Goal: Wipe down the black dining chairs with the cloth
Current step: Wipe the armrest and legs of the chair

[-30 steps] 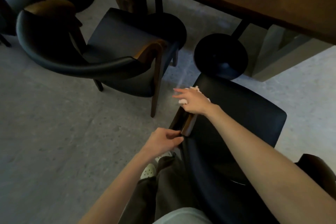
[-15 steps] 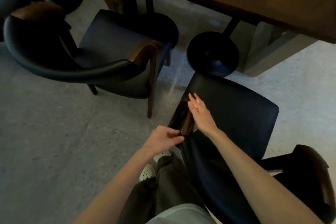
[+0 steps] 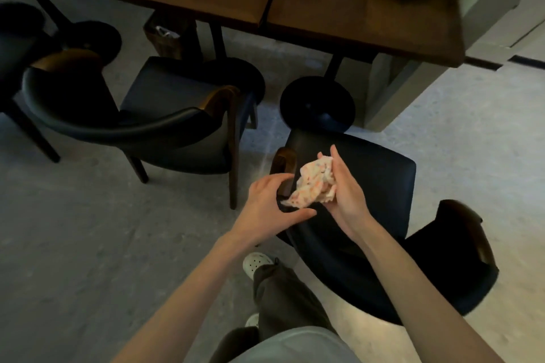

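A crumpled pale cloth (image 3: pixel 312 183) with orange flecks lies bunched in the palm of my right hand (image 3: pixel 349 194), which holds it above the near black chair (image 3: pixel 377 174). The hand's fingers point up and its palm faces left. My left hand (image 3: pixel 268 200) is spread just left of the cloth's lower corner, over the chair's wooden arm end (image 3: pixel 284 159), with its thumb stretched under the cloth. I cannot tell whether it touches the cloth. A second black chair (image 3: pixel 165 91) stands to the left, turned toward the table.
A dark wooden table (image 3: pixel 354 15) with bowls on top stands ahead, its round black base (image 3: pixel 317 103) just beyond the near chair. A basket (image 3: pixel 165 35) sits under the table. A pale pillar (image 3: pixel 392 88) rises at right. My shoe (image 3: pixel 256 262) is beside the chair.
My right hand has lifted off the chair's arm and turned palm-left with the cloth showing. My left hand let go of the arm end and spread toward the cloth. The view tilted up.
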